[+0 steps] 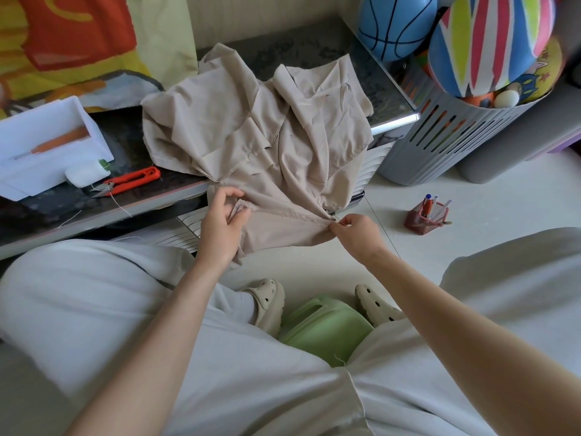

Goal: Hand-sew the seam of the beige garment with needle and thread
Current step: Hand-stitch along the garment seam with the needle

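At the far left of the dark tabletop (314, 48) sits one white box (47, 146) with a single orange-handled tool (59, 141) lying in it. Just beside the box is one spool of white thread (86, 174), and next to that one pair of red snips (132, 180), with a loose strand trailing off the front edge.

One beige garment (257, 127) lies crumpled over the middle of the tabletop, its lower part hanging past the edge to the person sitting in front of it. Two hands are on it. The left hand (221, 221) has its fingers curled, with a bunched bit of the raw edge pinched between thumb and fingertips. The right hand (355, 231) is closed to a tight pinch on the fold of the seam (whether a needle is in that pinch I cannot tell; it is too small to see). The seam runs taut between the two.

Below, on the floor, are two pale clogs (267, 300) with one green stool (323, 325) between them.

Further right on the floor stands one red mesh pen holder (426, 215), and behind it one grey slotted basket (456, 136) with two big balls showing plainly, one blue ball (396, 23) and one striped ball (490, 42).
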